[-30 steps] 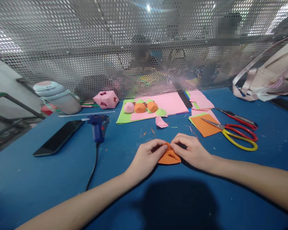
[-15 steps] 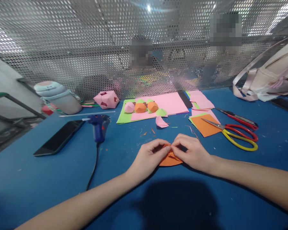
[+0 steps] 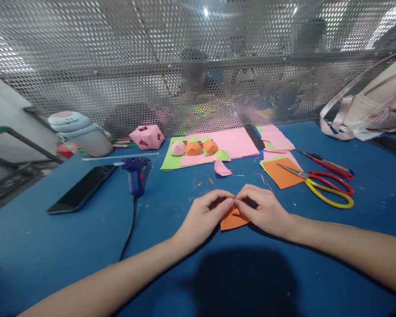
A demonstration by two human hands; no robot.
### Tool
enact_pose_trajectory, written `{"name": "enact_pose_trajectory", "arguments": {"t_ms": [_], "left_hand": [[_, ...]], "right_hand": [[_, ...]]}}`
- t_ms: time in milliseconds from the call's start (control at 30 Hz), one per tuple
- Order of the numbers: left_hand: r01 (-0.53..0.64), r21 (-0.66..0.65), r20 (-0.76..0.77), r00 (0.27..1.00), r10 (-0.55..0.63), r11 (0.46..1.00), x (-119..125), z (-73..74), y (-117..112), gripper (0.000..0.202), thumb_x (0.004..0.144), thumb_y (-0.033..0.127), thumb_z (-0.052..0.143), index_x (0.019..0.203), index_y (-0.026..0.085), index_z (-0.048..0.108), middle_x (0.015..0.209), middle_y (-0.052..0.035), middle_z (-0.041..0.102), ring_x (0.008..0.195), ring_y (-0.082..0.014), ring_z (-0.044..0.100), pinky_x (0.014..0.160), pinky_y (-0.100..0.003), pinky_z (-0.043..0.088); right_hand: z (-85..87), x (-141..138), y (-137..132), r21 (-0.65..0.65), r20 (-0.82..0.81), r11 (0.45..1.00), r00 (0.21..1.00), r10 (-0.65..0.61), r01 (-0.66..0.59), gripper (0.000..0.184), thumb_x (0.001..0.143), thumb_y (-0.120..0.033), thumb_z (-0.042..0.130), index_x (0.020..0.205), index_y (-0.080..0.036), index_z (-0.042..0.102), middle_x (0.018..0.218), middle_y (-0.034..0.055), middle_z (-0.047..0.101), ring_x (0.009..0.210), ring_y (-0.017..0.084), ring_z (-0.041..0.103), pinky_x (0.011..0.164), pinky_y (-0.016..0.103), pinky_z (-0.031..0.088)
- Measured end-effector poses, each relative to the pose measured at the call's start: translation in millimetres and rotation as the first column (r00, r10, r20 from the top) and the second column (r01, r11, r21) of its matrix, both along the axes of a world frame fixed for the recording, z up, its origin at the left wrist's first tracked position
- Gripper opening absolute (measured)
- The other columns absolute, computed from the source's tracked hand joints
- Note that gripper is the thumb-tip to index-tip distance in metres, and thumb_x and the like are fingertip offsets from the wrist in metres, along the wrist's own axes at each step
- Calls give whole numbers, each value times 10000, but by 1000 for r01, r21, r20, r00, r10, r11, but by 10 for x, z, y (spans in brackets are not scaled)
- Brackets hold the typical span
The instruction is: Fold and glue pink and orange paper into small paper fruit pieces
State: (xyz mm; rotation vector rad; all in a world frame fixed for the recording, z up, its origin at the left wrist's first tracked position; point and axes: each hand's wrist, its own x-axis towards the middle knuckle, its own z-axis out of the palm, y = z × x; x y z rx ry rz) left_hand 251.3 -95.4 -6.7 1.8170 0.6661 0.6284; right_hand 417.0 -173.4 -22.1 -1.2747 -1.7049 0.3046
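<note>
An orange piece of paper (image 3: 233, 220) with creases is pinched between my two hands, low over the blue table. My left hand (image 3: 208, 215) grips its left upper edge with thumb and forefinger. From the other side, my right hand (image 3: 264, 210) pinches the same upper edge, its fingertips almost meeting those of the left. The fingers cover the top of the paper. Beyond the hands lie a pink folded paper piece (image 3: 222, 168) and small cone-shaped paper pieces in pink (image 3: 178, 148), orange (image 3: 193, 149) and green (image 3: 222, 155).
Scissors (image 3: 317, 180) lie on orange paper squares (image 3: 280, 174) to the right, beside a utility knife (image 3: 326, 163). A glue gun (image 3: 137, 176) with its cord, a phone (image 3: 82, 189), a bottle (image 3: 86, 134) and a pink paper polyhedron (image 3: 147, 137) are leftward. A perforated metal screen (image 3: 119, 88) bounds the back.
The orange paper has turned slightly in my fingers, its lower left corner now showing more sharply. Both hands stay in almost the same place.
</note>
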Motion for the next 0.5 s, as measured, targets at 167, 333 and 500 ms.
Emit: {"name": "enact_pose_trajectory", "arguments": {"t_ms": [167,333,500], "left_hand": [[71,-294,131,991,-33,953,-4,-79,37,312,897,366,476,1025,181,693,1010,-64,690,946,-199,590,848,-290,438],[78,-359,131,991,-33,930,3,-94,54,280,857,356,561,1002,166,707,1000,-79,693,932,-201,585,855,-298,426],[148,-519,220,975,-37,842,23,-63,32,255,854,337,576,966,150,709,915,-75,698,846,-181,599,824,-309,441]], "right_hand": [[10,7,1,-36,-32,999,999,-39,38,111,865,-128,515,778,-165,573,748,10,572,694,115,531,657,251,422],[31,4,-5,-35,-37,998,998,-46,45,120,874,-156,515,768,-164,570,743,8,566,688,115,528,656,252,421],[40,10,-14,-27,-49,999,998,-41,39,124,877,-152,509,766,-163,564,741,4,558,691,109,526,656,245,420]]}}
